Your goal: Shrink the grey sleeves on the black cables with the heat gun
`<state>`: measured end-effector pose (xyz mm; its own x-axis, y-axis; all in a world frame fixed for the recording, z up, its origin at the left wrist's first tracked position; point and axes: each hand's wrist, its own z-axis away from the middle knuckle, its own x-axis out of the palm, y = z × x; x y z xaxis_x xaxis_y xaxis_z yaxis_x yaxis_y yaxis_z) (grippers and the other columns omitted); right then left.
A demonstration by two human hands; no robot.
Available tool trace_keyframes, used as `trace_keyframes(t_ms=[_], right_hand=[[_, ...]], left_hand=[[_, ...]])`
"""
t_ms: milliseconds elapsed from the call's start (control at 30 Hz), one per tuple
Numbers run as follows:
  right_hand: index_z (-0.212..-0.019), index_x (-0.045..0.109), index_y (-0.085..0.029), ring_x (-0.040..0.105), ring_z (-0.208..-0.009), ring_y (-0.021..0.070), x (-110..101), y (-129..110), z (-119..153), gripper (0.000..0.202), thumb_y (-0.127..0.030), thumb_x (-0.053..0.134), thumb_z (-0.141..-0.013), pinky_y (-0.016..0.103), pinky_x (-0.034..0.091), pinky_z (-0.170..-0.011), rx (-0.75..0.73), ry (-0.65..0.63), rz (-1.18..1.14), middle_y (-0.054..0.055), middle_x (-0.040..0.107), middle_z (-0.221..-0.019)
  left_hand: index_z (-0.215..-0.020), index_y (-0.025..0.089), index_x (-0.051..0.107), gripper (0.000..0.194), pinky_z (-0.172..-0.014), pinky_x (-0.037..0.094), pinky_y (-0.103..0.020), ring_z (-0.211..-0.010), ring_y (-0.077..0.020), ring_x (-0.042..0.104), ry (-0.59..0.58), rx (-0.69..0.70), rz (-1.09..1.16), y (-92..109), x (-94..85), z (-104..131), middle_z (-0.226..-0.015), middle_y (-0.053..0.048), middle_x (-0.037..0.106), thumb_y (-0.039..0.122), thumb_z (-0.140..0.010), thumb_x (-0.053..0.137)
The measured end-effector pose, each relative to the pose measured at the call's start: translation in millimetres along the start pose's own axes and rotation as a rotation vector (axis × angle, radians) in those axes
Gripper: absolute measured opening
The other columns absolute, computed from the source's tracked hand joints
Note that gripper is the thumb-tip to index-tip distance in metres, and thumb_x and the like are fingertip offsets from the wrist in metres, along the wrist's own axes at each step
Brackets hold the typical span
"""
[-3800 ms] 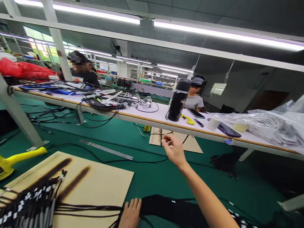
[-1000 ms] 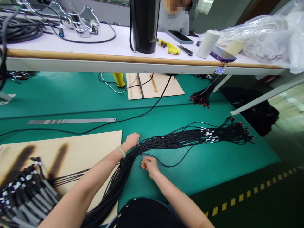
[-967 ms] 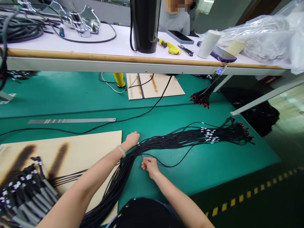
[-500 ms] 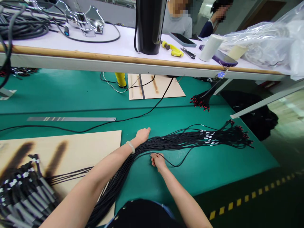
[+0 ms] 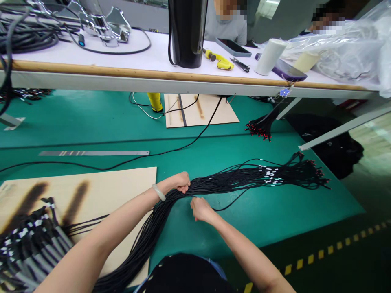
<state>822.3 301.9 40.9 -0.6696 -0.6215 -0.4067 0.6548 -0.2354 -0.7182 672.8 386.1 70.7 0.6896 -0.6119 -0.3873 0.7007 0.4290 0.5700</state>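
Note:
A long bundle of thin black cables [image 5: 226, 181] with white labels [image 5: 270, 176] curves across the green bench. My left hand [image 5: 182, 182], with a pale bangle at the wrist, is closed at the top edge of the bundle, its fingers curled onto the cables. Just below the bundle, my right hand [image 5: 200, 208] is pinched around one cable [image 5: 233, 203] that hangs apart from the rest. The fingertips are partly hidden. Thicker grey-sleeved cable ends [image 5: 39, 248] lie at lower left.
A scorched wooden board [image 5: 122, 183] lies under the cables at left. Behind it are a metal ruler [image 5: 97, 153] and a smaller board [image 5: 214, 110]. Overhead, a shelf [image 5: 122, 73] carries a black tumbler [image 5: 187, 36]. Another cable bunch [image 5: 259, 128] hangs at right. A person [image 5: 226, 28] sits beyond.
My left hand has come down from beyond the bundle onto its cables. My right hand has shifted slightly left, and the loose cable's loop has been drawn straighter.

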Motion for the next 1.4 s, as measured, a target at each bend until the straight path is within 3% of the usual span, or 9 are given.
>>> trace_keyframes(t_ms=[233, 367, 467, 600, 833, 1000, 1133, 1233, 1400], right_hand=[[-0.050, 0.047, -0.017, 0.046, -0.053, 0.0113, -53.2, -15.7, -2.3, 0.032, -0.006, 0.046, -0.080, 0.024, 0.029, -0.058, -0.267, 0.028, 0.242, 0.001, 0.051, -0.053], [-0.062, 0.054, -0.015, 0.047, -0.070, 0.0124, -55.2, -16.2, -5.1, 0.022, -0.008, 0.049, -0.081, 0.023, 0.033, -0.066, -0.443, -0.003, 0.310, 0.004, 0.055, -0.078], [-0.066, 0.056, -0.015, 0.046, -0.074, 0.0132, -53.7, -18.2, -6.6, 0.019, -0.010, 0.051, -0.083, 0.024, 0.035, -0.071, -0.567, -0.052, 0.332, 0.004, 0.052, -0.081], [-0.062, 0.057, -0.015, 0.047, -0.073, 0.0133, -65.5, -27.1, -16.6, 0.025, -0.011, 0.049, -0.086, 0.024, 0.037, -0.071, -0.673, -0.110, 0.313, 0.004, 0.052, -0.081], [-0.056, 0.061, -0.015, 0.056, -0.074, 0.0123, -83.8, -46.7, -51.1, 0.030, -0.009, 0.049, -0.082, 0.021, 0.041, -0.072, -0.751, -0.340, 0.266, 0.002, 0.063, -0.077], [-0.062, 0.063, -0.015, 0.051, -0.052, 0.0092, -83.7, -48.2, -66.5, 0.032, -0.015, 0.042, -0.088, 0.018, 0.037, -0.055, -0.723, -0.491, 0.322, -0.002, 0.060, -0.058], [-0.061, 0.058, -0.016, 0.045, -0.051, 0.0086, -79.6, -50.6, -74.9, 0.034, -0.016, 0.042, -0.091, 0.019, 0.032, -0.055, -0.767, -0.473, 0.405, -0.002, 0.057, -0.057], [-0.066, 0.057, -0.016, 0.041, -0.054, 0.0092, -75.7, -51.5, -77.5, 0.027, -0.017, 0.047, -0.091, 0.020, 0.028, -0.056, -0.820, -0.414, 0.456, -0.001, 0.054, -0.061], [-0.069, 0.055, -0.018, 0.038, -0.058, 0.0109, -72.3, -46.6, -79.6, 0.022, -0.017, 0.050, -0.090, 0.022, 0.027, -0.059, -0.871, -0.361, 0.489, -0.001, 0.050, -0.065]], left_hand=[[-0.083, 0.010, 0.060, 0.016, -0.040, 0.031, -0.020, -0.033, -0.0076, 0.041, -0.080, -0.101, 0.485, -14.3, 10.4, 32.4, -0.044, 0.004, 0.048, 0.009, -0.075, 0.047], [-0.087, 0.013, 0.057, 0.020, -0.044, 0.034, -0.018, -0.043, -0.0070, 0.049, 0.011, -0.034, 0.696, -20.5, 27.3, 38.9, -0.056, 0.002, 0.057, 0.010, -0.067, 0.052], [-0.082, 0.014, 0.056, 0.014, -0.038, 0.022, -0.017, -0.037, -0.0049, 0.037, 0.118, 0.020, 0.777, -22.4, 45.7, 39.4, -0.050, 0.006, 0.046, 0.014, -0.070, 0.050], [-0.080, 0.016, 0.054, 0.010, -0.037, 0.011, -0.019, -0.033, -0.0048, 0.020, 0.204, 0.073, 0.814, -22.7, 66.9, 44.1, -0.044, 0.012, 0.027, 0.022, -0.076, 0.048], [-0.085, 0.014, 0.058, 0.020, -0.040, 0.012, -0.020, -0.035, -0.0044, 0.017, 0.233, 0.168, 0.851, -18.2, 78.0, 57.6, -0.043, 0.013, 0.023, 0.032, -0.079, 0.052], [-0.086, 0.015, 0.055, 0.026, -0.038, 0.010, -0.021, -0.035, -0.0050, 0.018, 0.264, 0.172, 0.928, -18.5, 86.1, 59.8, -0.044, 0.013, 0.025, 0.040, -0.079, 0.053], [-0.087, 0.017, 0.053, 0.038, -0.037, 0.011, -0.021, -0.034, -0.0062, 0.022, 0.366, 0.138, 0.968, -16.9, 93.0, 52.9, -0.046, 0.012, 0.028, 0.053, -0.078, 0.049], [-0.072, 0.019, 0.048, 0.040, -0.037, 0.015, -0.021, -0.034, -0.0063, 0.026, 0.462, 0.108, 0.919, -13.9, 95.5, 45.2, -0.046, 0.011, 0.030, 0.059, -0.076, 0.049], [-0.050, 0.020, 0.036, 0.042, -0.046, 0.032, -0.023, -0.040, -0.0103, 0.042, 0.631, 0.055, 0.657, -6.6, 97.8, 37.2, -0.041, 0.004, 0.041, 0.039, -0.086, 0.043]])
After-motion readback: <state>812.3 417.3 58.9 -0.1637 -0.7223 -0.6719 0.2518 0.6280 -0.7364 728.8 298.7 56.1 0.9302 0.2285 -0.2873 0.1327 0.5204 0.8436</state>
